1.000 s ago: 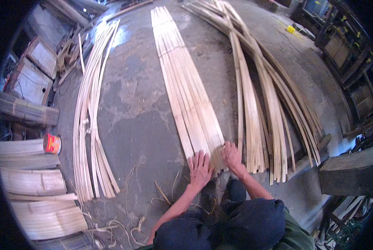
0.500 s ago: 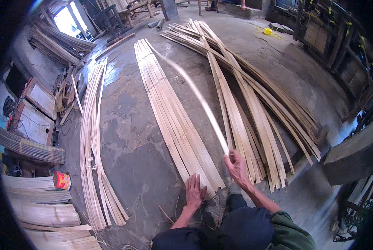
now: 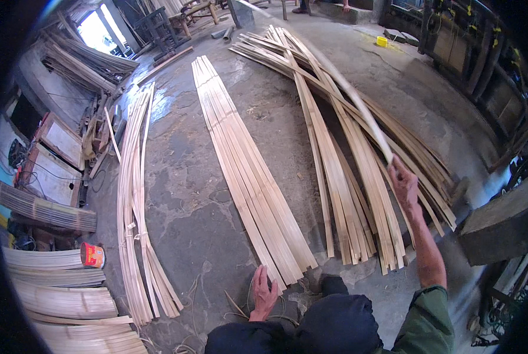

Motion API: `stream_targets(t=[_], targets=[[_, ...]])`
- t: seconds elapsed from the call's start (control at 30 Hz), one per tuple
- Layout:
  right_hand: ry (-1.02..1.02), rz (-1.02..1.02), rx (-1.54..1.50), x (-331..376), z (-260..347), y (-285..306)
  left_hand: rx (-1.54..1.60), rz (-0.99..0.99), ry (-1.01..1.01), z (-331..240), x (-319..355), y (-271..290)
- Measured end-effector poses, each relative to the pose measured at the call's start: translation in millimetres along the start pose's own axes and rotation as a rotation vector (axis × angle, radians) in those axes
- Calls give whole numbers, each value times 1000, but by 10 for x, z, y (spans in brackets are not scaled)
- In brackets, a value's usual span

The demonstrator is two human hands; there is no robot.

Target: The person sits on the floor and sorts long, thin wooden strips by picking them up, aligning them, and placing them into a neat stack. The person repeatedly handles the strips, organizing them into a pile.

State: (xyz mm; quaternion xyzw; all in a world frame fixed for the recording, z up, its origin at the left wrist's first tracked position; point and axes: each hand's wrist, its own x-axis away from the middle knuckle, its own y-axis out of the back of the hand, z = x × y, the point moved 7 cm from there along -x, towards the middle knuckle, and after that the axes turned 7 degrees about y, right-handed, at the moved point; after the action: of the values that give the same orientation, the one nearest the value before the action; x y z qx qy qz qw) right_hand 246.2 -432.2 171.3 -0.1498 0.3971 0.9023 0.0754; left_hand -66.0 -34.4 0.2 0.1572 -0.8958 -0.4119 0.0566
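Observation:
My right hand (image 3: 404,182) is stretched forward and right, its fingers closed on one end of a long pale bamboo strip (image 3: 367,115). Held over the crossed pile of bamboo strips (image 3: 329,177), that strip runs up and to the left, and its far end leaves the top of the view. My left hand (image 3: 264,295) is open, fingers extended, by the near end of a flat row of bamboo strips (image 3: 243,171) laid side by side on the floor. Whether its fingertips touch the nearest strip I cannot tell.
A tied bundle of thin strips (image 3: 128,194) lies to the left. Beyond it are stacked slats (image 3: 63,301) and a red can (image 3: 92,255). A block-like ledge (image 3: 499,227) juts in at right. A yellow container (image 3: 382,41) and another person's hand (image 3: 346,8) show far back.
My right hand has swung the strip right, from beside the flat row to over the crossed pile. My left hand has drawn back toward me, off the row's near end.

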Motion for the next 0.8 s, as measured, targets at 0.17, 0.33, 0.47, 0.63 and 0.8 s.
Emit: stream_targets(t=[0.17, 0.33, 0.47, 0.63, 0.8], targets=[[137, -138, 29, -208, -626, 281, 24, -31, 22, 34, 103, 14], [120, -86, 127, -135, -930, 286, -15, -7, 55, -34, 154, -11], [53, -70, 89, -157, -820, 389, 17, -8, 83, -39, 133, -19], [-6, -185, -54, -215, -473, 648, 0, -15, 125, 18, 21, 93], [126, -308, -174, -46, -263, 535, -12, -55, 171, 27, -224, 336]])
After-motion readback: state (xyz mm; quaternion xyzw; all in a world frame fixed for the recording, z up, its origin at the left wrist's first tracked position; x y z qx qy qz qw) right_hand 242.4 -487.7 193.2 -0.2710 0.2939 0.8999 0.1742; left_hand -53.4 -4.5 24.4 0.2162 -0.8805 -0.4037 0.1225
